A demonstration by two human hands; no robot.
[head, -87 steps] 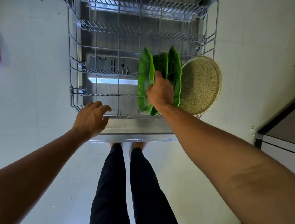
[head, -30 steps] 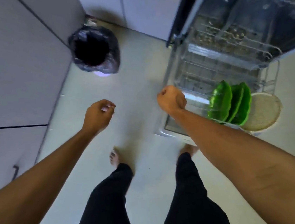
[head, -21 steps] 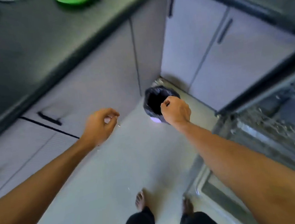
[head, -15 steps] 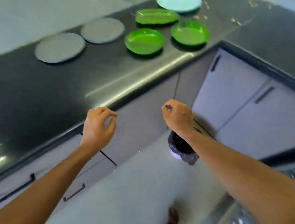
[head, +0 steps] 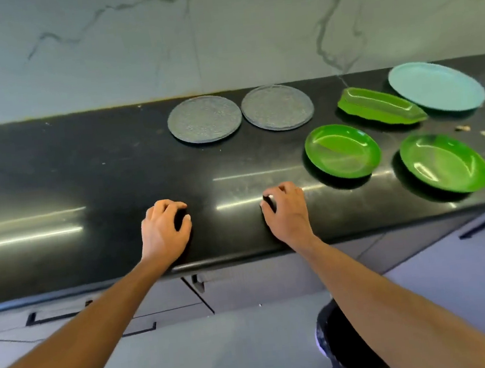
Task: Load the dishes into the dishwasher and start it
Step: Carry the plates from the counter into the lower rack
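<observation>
While it hangs over the front of the counter (head: 82, 171), left hand (head: 165, 232): fingers loosely curled, thumb apart, nothing held. I cannot tell whether it touches the dark top. It is best kept as the support hand.
Left grey plate (head: 204, 118): lies flat at the back, just beside its twin and well apart from both hands. Slide it forward before lifting.
Right hand (head: 287, 215): fingers bent down and relaxed, gripping nothing. It is nearer the green dishes, so it should lead the pick.
Right grey plate (head: 277, 106): same size as its neighbour, so the two should stack safely.
Near green plate (head: 342, 150): flat, alone and closest to the right hand, so likely the next pick. Hook fingers under the rim with the thumb on top.
Long green dish (head: 380, 106): lies behind it, with one end near the blue plate. It is narrow, so grasp it at the middle.
Far green plate (head: 444, 162): near the front edge. It looks glossy and probably slippery, so pinch it firmly.
Blue plate (head: 435, 86): at the back right and broad. It deserves two hands.
Crumbs (head: 467, 128): scattered at the right. Lift plates rather than dragging them through.
Dishwasher: out of view. Every dish here awaits carrying, so stacking like ones saves trips.
</observation>
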